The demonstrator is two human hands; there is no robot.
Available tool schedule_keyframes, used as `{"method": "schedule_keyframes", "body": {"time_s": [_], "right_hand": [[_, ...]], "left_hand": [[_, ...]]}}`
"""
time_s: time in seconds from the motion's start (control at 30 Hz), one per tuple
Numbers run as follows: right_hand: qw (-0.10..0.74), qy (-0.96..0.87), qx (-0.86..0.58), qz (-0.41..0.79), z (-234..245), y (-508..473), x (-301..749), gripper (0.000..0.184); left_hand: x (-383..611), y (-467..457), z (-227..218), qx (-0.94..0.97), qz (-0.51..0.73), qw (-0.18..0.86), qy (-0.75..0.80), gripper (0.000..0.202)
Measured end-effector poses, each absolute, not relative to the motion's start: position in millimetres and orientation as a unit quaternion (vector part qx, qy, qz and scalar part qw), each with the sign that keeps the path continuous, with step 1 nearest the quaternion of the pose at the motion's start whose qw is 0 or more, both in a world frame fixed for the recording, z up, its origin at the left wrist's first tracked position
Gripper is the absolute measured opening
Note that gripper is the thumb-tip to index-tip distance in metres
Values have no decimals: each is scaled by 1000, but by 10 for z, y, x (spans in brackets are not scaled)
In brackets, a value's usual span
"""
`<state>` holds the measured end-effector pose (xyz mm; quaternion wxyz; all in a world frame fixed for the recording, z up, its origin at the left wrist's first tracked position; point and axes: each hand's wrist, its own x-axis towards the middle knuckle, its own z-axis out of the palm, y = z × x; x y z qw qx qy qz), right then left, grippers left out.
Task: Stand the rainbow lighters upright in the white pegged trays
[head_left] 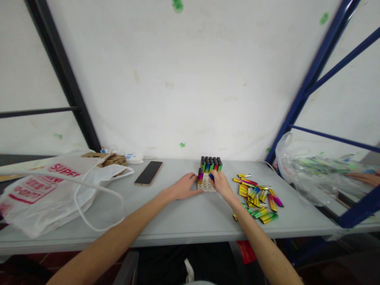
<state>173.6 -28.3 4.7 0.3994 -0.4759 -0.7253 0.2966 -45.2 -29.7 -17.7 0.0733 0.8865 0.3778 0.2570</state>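
Observation:
A pale tray with round holes lies on the table between my hands. Upright lighters with dark tops fill its far part in rows, and a purple-orange lighter stands at its left side. My left hand rests against the tray's left edge, thumb and fingers spread apart. Over the tray's right side, my right hand is closed on a blue lighter, of which only a small part shows. To the right lies a loose pile of shiny lighters, mostly yellow, with green, red and purple ones.
A smartphone lies on the grey table, left of my hands. Farther left sit a white plastic bag with loose handles and some cardboard. At right, a clear plastic bag lies by a blue metal frame, with another person's hand beyond.

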Motion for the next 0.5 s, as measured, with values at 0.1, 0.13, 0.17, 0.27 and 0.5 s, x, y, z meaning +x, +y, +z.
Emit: {"method": "schedule_keyframes", "body": {"time_s": [0.1,0.13,0.17,0.27,0.5], "right_hand": [[406,-686,-501,337,84,-313,1710,57],[412,-674,-504,349,101,-326,1697,59],[418,-665,-505,358,116,-338,1683,62],[423,-659,-499,372,150,-370,1656,68],[421,-689,-499,316,146,-388,1667,62]], "left_hand": [[-451,-303,-167,886,255,79,380,51],[-451,-303,-167,887,253,79,379,52],[-452,-303,-168,887,252,78,378,52],[-455,-298,-178,887,255,76,377,51],[-458,-292,-189,887,249,70,382,50]]}}
